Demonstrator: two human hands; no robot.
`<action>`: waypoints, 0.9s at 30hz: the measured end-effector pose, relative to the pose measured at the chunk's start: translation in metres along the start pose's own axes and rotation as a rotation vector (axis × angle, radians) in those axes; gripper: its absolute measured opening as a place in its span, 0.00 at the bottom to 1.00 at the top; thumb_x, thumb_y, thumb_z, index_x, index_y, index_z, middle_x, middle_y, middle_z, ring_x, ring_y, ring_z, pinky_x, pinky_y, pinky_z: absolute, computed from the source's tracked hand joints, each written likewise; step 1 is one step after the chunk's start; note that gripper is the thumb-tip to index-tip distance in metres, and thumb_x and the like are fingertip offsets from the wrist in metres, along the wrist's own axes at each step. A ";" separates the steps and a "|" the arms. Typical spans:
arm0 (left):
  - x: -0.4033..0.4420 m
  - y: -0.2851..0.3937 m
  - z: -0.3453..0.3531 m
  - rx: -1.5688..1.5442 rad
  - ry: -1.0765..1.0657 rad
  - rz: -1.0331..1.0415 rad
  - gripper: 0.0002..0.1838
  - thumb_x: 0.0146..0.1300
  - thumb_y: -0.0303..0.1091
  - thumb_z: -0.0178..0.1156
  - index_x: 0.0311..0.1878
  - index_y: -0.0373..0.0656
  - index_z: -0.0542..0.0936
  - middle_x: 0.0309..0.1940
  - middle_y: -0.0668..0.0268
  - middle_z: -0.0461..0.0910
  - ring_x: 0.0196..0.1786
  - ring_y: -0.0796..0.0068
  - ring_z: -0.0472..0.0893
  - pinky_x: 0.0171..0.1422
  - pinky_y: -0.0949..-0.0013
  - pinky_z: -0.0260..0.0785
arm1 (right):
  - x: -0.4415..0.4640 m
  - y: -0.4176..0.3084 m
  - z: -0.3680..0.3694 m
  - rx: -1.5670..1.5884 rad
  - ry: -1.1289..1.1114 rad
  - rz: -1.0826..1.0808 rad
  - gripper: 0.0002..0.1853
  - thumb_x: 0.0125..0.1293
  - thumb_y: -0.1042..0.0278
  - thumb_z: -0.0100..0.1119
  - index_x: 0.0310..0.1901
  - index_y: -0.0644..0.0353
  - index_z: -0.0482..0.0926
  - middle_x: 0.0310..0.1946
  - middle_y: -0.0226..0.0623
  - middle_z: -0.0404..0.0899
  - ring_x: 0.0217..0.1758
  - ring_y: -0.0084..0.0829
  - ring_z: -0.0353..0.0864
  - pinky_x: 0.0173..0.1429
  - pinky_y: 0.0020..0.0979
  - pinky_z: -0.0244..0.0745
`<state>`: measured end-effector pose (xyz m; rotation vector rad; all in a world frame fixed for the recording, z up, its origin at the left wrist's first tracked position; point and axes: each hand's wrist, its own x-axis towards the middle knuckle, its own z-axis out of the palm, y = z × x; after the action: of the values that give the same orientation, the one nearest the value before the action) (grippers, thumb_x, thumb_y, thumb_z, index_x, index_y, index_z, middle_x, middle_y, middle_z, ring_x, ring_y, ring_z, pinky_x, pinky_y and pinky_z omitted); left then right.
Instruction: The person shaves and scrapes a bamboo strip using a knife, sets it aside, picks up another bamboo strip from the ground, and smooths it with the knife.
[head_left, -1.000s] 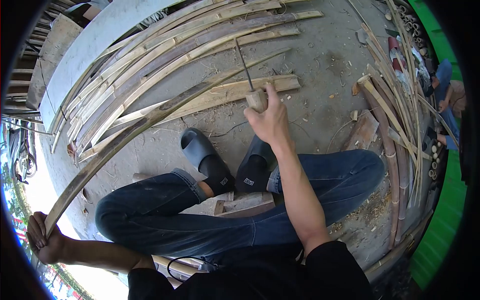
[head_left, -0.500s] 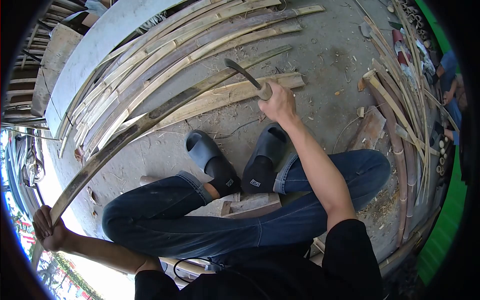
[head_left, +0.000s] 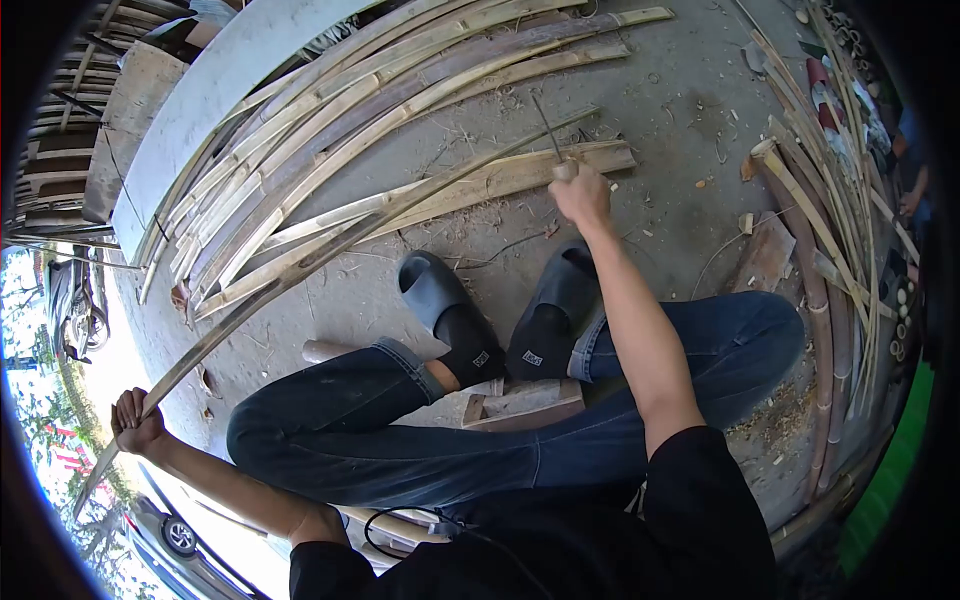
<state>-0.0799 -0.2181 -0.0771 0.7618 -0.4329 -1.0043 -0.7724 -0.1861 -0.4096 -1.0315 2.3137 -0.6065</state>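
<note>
My left hand [head_left: 137, 424] is closed around the lower end of a long split bamboo strip [head_left: 322, 256], whose tail sticks out below the fist. From there the strip runs up and to the right, its narrow side mostly turned to me. My right hand [head_left: 582, 197] grips the short light handle of a knife [head_left: 547, 128]. The blade points up and slightly left, seen nearly edge-on, and crosses the strip's far part in my view. Whether blade and strip touch I cannot tell.
Several split bamboo lengths [head_left: 400, 95] lie on the concrete floor ahead, with one wide piece [head_left: 500, 180] nearer. Bamboo poles [head_left: 815, 310] and thin strips lie at the right. My slippered feet [head_left: 435, 285] are near a small wooden block [head_left: 525, 405]. A person's arm shows at far right.
The knife has swung from leaning left to nearly upright, its blade now looking thinner. The strip has rolled to show its edge. My left fist sits higher and farther right in view.
</note>
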 end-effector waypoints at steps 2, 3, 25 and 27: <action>0.003 -0.004 -0.004 -0.008 0.000 -0.007 0.22 0.59 0.26 0.48 0.13 0.56 0.54 0.09 0.74 0.51 0.11 0.79 0.52 0.19 0.74 0.48 | 0.036 0.023 -0.006 -0.042 0.046 0.086 0.16 0.51 0.63 0.63 0.40 0.62 0.82 0.40 0.57 0.83 0.48 0.54 0.83 0.55 0.47 0.77; 0.006 -0.003 -0.006 -0.018 -0.025 -0.041 0.21 0.59 0.27 0.48 0.13 0.56 0.54 0.09 0.74 0.51 0.11 0.79 0.52 0.19 0.74 0.48 | 0.043 0.022 -0.014 -0.062 -0.005 0.106 0.16 0.51 0.63 0.63 0.40 0.62 0.83 0.40 0.57 0.83 0.48 0.54 0.83 0.55 0.46 0.77; 0.048 -0.006 -0.067 0.094 0.304 0.023 0.22 0.57 0.28 0.48 0.12 0.56 0.52 0.09 0.73 0.50 0.13 0.77 0.52 0.20 0.72 0.46 | 0.093 0.040 -0.049 -0.245 -0.190 0.313 0.24 0.53 0.58 0.63 0.51 0.63 0.83 0.55 0.56 0.79 0.58 0.54 0.79 0.62 0.44 0.75; 0.051 -0.009 -0.070 0.095 0.465 0.049 0.21 0.56 0.27 0.47 0.13 0.56 0.52 0.09 0.74 0.49 0.12 0.77 0.51 0.19 0.71 0.44 | 0.062 0.029 -0.031 -0.265 -0.137 0.172 0.24 0.53 0.58 0.63 0.50 0.63 0.83 0.54 0.55 0.80 0.57 0.54 0.80 0.62 0.45 0.75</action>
<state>-0.0155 -0.2394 -0.1313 1.0337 -0.0950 -0.7338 -0.8431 -0.2108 -0.4207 -0.9425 2.3709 -0.1587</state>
